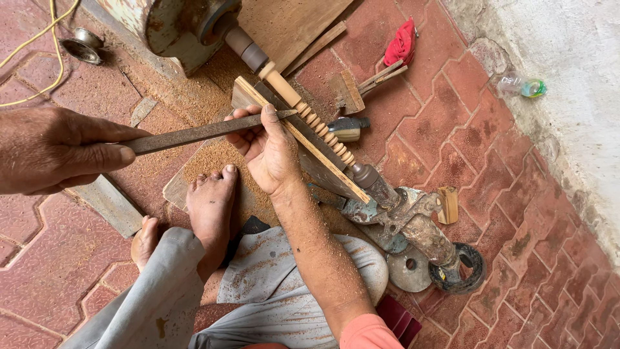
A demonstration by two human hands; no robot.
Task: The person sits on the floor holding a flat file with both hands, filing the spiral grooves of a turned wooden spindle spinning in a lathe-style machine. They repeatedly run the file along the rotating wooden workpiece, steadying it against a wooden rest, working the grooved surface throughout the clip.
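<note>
Beading in progress: left hand (55, 150) clenches the long rusty steel chisel (200, 132); right hand (268, 145) pins its tip against the pale beaded wooden spindle (316, 119). Next cut likely demands steady pressure.

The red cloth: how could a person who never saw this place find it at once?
Start at the pale wall along the right side, then look to the top of the brick floor beside it. The red cloth lies crumpled there, above some thin wooden sticks. It is the only bright red, soft thing among wood and metal.

Pale beaded wooden spindle (314, 123), red cloth (401, 44), reddish brick floor (452, 129).
</note>
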